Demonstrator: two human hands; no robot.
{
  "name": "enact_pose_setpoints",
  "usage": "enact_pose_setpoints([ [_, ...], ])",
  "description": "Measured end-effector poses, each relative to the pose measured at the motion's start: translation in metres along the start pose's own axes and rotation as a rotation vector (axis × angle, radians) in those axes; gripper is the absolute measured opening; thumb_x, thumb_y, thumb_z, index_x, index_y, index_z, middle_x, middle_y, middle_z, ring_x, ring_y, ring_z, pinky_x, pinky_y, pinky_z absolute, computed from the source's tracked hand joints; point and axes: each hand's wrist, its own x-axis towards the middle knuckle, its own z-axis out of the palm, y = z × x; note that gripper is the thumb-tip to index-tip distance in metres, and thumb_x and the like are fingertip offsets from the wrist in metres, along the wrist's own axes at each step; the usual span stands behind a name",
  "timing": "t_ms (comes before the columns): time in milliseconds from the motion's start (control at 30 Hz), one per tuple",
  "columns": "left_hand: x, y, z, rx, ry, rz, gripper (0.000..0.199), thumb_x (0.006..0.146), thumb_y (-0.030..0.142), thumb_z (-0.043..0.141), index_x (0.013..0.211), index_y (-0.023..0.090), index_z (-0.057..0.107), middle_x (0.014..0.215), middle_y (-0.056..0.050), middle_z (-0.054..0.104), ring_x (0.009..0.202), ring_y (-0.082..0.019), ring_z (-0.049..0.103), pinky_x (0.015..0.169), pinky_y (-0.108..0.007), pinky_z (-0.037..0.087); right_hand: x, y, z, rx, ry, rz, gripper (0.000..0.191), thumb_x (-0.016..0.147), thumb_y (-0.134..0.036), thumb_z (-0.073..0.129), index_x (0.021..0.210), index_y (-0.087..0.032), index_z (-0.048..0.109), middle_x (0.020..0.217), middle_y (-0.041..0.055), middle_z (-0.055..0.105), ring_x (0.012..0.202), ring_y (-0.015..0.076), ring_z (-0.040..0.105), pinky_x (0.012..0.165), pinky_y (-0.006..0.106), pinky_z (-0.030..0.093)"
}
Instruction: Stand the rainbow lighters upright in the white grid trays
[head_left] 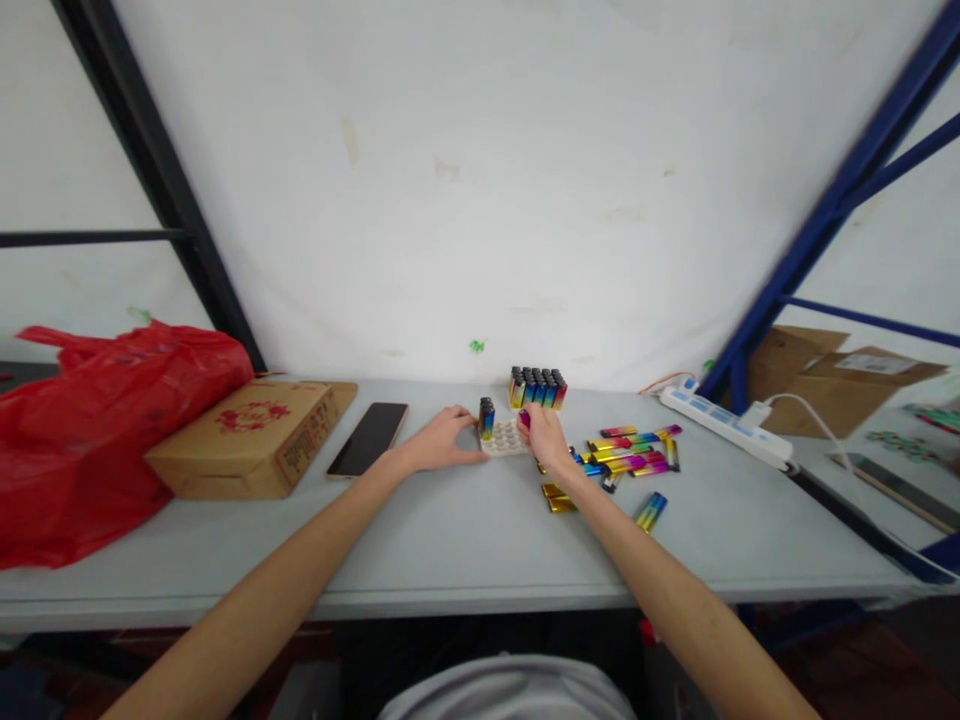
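Note:
A pale tray with round pockets [505,439] lies on the table, with a few multicoloured lighters [487,420] upright at its left end. My left hand [448,440] is at the tray's left edge, thumb and fingers apart around that end. My right hand [543,436] is over the tray's right end, its fingers closed on a pink-purple lighter [525,418]. Behind the tray stands a block of upright lighters [538,388]. Several shiny lighters [626,457] lie in a loose pile right of my right hand, partly hidden by my forearm.
A dark phone [369,440] lies left of my left hand. Further left are a cardboard box [251,435] and a red plastic bag [112,430]. A white power strip [726,428] with a plugged-in cable lies at the right. The wall rises behind the table [465,540].

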Motion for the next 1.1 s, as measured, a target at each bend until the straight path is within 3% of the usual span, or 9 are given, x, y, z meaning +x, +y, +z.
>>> enact_pose_setpoints([
  [233,-0.0002,-0.0014,0.0006,-0.015,-0.012,-0.013,0.066,0.078,0.062,0.073,0.124,0.015,0.068,0.123,-0.016,0.064,0.118,-0.032,0.061,0.107,-0.040,0.046,-0.0058,-0.0086,0.0019,0.120,0.003,0.082,0.052,0.092,-0.060,0.037,0.053,-0.025,0.041,0.041,-0.0042,0.036,0.042,0.0133,0.036,0.046,0.028,0.029],
  [433,0.0001,-0.0020,0.0004,-0.022,-0.003,-0.001,0.066,0.077,0.063,0.074,0.123,0.016,0.068,0.122,-0.015,0.065,0.117,-0.032,0.061,0.107,-0.041,0.047,-0.0045,-0.0035,0.0033,0.067,-0.016,0.037,0.051,0.093,-0.053,0.033,0.050,-0.025,0.041,0.041,-0.0037,0.035,0.044,0.0136,0.038,0.047,0.027,0.028],
  [633,0.0005,-0.0010,-0.0005,-0.025,-0.003,-0.003,0.066,0.077,0.064,0.074,0.122,0.016,0.068,0.123,-0.015,0.065,0.117,-0.032,0.061,0.106,-0.042,0.047,-0.0054,-0.0019,0.0018,0.071,-0.022,-0.004,0.063,0.096,-0.069,0.029,0.063,-0.021,0.055,0.048,-0.0038,0.040,0.047,0.0140,0.040,0.049,0.027,0.030],
  [733,0.0002,0.0004,-0.0011,-0.017,-0.005,-0.001,0.065,0.077,0.063,0.074,0.123,0.016,0.068,0.124,-0.016,0.065,0.117,-0.032,0.061,0.107,-0.041,0.046,-0.0059,-0.0041,-0.0005,0.053,-0.075,-0.091,0.067,0.098,-0.072,0.026,0.086,-0.019,0.065,0.057,-0.0035,0.046,0.052,0.0143,0.043,0.051,0.027,0.033],
  [833,-0.0002,0.0015,-0.0014,-0.008,-0.003,0.000,0.065,0.078,0.063,0.072,0.122,0.016,0.068,0.123,-0.016,0.066,0.117,-0.032,0.061,0.106,-0.040,0.047,-0.0056,-0.0040,-0.0025,-0.106,-0.080,-0.243,0.055,0.102,-0.064,0.033,0.104,-0.019,0.065,0.074,0.0004,0.059,0.065,0.0162,0.054,0.061,0.027,0.043],
  [1000,0.0001,0.0001,0.0003,0.002,0.008,0.002,0.065,0.078,0.066,0.071,0.120,0.017,0.069,0.120,-0.016,0.067,0.115,-0.034,0.062,0.103,-0.041,0.048,-0.0067,-0.0038,-0.0040,-0.426,-0.064,-0.507,0.036,0.100,-0.051,0.052,0.090,-0.019,0.063,0.091,0.0083,0.066,0.088,0.0212,0.060,0.084,0.032,0.046],
  [1100,0.0005,-0.0012,0.0018,-0.012,0.022,0.009,0.065,0.078,0.067,0.071,0.120,0.018,0.070,0.120,-0.015,0.067,0.114,-0.034,0.062,0.103,-0.043,0.049,-0.0086,-0.0074,-0.0046,-0.467,-0.055,-0.486,0.035,0.101,-0.049,0.052,0.083,-0.020,0.061,0.080,0.0047,0.064,0.079,0.0194,0.058,0.078,0.030,0.044],
])
